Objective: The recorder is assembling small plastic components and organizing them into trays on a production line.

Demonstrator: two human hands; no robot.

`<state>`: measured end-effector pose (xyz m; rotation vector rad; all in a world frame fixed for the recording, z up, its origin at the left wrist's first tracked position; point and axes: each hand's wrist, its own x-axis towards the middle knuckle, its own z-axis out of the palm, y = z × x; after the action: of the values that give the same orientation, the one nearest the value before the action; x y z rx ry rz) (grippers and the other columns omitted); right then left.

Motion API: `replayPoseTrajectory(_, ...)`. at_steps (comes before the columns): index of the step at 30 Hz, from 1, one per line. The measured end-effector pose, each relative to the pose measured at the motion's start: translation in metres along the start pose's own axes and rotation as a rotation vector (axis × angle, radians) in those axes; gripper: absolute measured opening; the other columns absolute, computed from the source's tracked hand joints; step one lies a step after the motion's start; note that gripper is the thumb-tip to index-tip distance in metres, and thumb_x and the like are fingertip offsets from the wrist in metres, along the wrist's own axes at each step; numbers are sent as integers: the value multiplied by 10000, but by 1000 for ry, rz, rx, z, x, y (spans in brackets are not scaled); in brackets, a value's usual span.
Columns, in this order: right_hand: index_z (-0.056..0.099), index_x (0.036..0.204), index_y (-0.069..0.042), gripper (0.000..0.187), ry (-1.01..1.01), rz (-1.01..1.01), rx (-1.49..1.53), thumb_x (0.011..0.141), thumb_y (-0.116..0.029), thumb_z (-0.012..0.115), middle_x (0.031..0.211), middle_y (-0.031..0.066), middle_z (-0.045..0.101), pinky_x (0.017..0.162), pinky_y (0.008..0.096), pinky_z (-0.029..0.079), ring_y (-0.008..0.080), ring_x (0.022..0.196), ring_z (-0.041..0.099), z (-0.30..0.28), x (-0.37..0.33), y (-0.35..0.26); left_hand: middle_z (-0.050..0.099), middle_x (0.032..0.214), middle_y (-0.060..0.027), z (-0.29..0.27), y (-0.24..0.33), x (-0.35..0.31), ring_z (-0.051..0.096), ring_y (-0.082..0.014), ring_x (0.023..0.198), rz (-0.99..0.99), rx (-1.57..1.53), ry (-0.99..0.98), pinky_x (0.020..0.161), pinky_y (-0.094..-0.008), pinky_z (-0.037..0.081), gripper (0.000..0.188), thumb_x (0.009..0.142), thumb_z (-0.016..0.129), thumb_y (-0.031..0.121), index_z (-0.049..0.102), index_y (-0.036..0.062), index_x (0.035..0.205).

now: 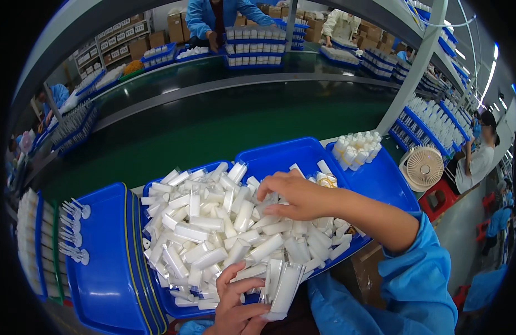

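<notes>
My left hand (234, 304), at the near edge of the pile, is closed round a few white plastic tubes (285, 291) with clear ends, held tilted upward. Over the heap, my right hand (299, 195) reaches in from the right with fingers curved and apart. Its fingertips are just above or touching loose white tubes (208, 226); which of these I cannot tell. The heap fills a blue tray (167, 304) and spills toward a second blue tray (280, 152) behind my right hand. A few tubes and yellow rubber bands (327, 180) lie by my right wrist.
Bundled white tubes (357, 149) stand in a blue tray (383, 181) at the right. Stacked blue trays (104, 268) on the left carry small white stemmed parts (73, 231). Beyond runs a green conveyor belt (213, 125). A fan (422, 168) stands right; co-workers sit or stand around.
</notes>
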<state>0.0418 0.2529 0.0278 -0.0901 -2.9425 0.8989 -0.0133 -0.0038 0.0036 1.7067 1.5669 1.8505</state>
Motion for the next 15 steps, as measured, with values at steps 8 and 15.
replayPoseTrajectory(8,561,980,-98,252,-78,17,16,775,-225,633,910,83,593,865,356,329,238,905,544,1,15,16,551,945,-135,-4,3,0,420,-389,1040,-1,11,13,920,-539,272,156,704,709,187,600,92,764)
replayPoseTrajectory(15,554,1085,-50,321,209,243,728,783,-86,654,896,24,574,710,246,454,85,810,553,-2,-16,-22,566,874,-70,0,0,4,439,-345,1002,-1,86,-17,891,-500,310,146,616,745,151,667,111,734)
